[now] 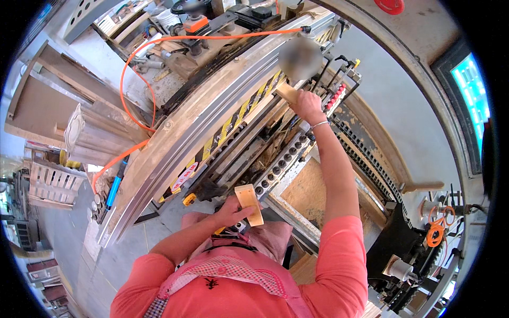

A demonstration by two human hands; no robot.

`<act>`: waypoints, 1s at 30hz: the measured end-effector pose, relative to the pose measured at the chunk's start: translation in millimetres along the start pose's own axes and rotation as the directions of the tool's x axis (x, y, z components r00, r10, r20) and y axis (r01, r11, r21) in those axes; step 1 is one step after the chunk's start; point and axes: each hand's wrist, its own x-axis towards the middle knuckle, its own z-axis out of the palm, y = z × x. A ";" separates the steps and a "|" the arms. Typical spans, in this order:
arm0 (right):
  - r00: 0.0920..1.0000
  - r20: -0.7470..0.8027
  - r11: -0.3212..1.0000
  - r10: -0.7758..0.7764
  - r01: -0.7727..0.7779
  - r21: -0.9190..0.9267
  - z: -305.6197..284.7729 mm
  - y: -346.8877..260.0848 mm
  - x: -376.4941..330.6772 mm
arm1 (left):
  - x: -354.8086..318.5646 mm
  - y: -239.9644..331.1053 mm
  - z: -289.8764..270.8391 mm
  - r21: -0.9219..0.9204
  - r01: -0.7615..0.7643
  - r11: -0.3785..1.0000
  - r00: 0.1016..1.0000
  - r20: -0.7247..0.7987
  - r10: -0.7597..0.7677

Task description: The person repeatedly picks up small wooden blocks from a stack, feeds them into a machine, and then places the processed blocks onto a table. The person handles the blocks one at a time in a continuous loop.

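Observation:
Near my body, my left hand is closed around a short block of pale wood, which stands upright with small marks near its upper end. My right arm reaches far forward over the machine. At its end my right hand grips a second pale wooden block, its free end pointing left toward the yellow-and-black striped edge of the machine's long beam. My fingers and palms hide part of both blocks.
A row of black round cups runs along the machine bed beside wood scraps. An orange hose loops over the long metal beam. A yellow tape measure lies left of my knees. A lit screen stands at right.

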 end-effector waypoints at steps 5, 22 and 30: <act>1.000 0.015 1.000 0.015 -0.015 0.012 -4.1 -3.1 4.7 | 0.6 -0.9 -0.7 -0.021 -0.036 0.999 0.999 -0.001 0.036; 0.991 0.135 1.000 0.023 -0.025 0.013 -7.1 -5.1 12.4 | 0.5 -3.9 -2.0 -0.087 0.005 0.996 1.000 0.013 -0.004; 0.993 0.118 1.000 -0.028 0.026 0.017 0.5 -12.3 3.1 | 1.6 -5.4 -2.3 -0.059 -0.011 0.998 0.999 0.030 0.012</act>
